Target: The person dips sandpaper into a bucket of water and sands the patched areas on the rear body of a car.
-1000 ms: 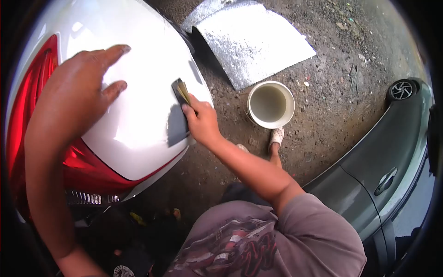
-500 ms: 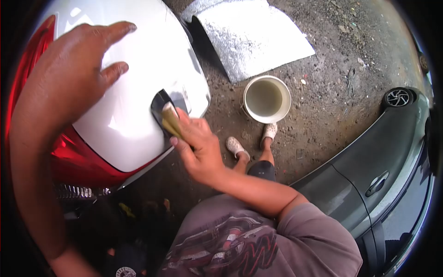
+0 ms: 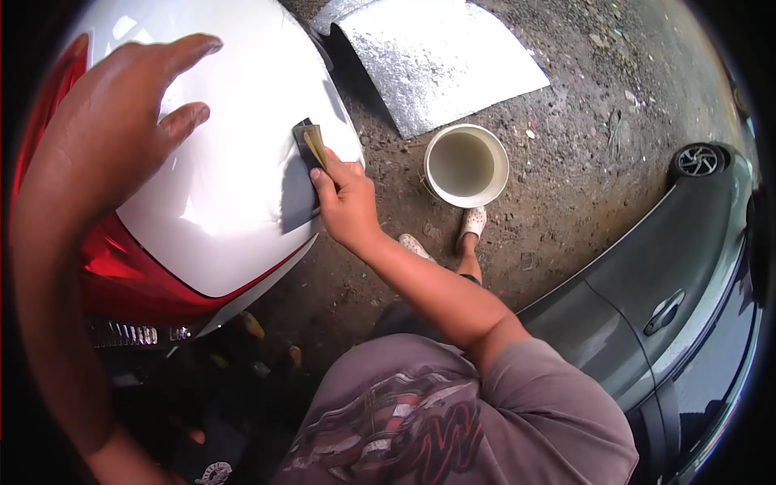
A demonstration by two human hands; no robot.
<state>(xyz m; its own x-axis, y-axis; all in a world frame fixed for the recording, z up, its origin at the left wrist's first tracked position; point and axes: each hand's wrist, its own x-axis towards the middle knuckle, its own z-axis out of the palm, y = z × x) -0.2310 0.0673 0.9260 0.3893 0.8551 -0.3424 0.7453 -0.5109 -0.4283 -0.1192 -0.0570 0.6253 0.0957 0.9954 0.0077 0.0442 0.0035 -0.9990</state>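
My right hand (image 3: 349,200) grips a dark flat block with a yellowish sheet (image 3: 314,145), which looks like sandpaper folded over it. The block lies against the white car panel (image 3: 218,145), near its right edge. A dark grey patch shows on the panel beside my fingers; whether it is shadow or surface I cannot tell. At the left, my left hand (image 3: 121,121) is open over the same panel, thumb and forefinger apart, holding nothing. Whether its palm touches the panel is hidden. The red tail light (image 3: 153,267) curves along the panel's lower edge.
A white bucket of cloudy water (image 3: 462,166) stands on the dirt ground by my pale clogs (image 3: 473,220). Behind it lies a silver foil sheet (image 3: 444,69). A grey car (image 3: 614,315) is parked to the right.
My right hand has moved up with the block, which is now turned more upright against the panel. The left hand has shifted slightly leftward, still open.
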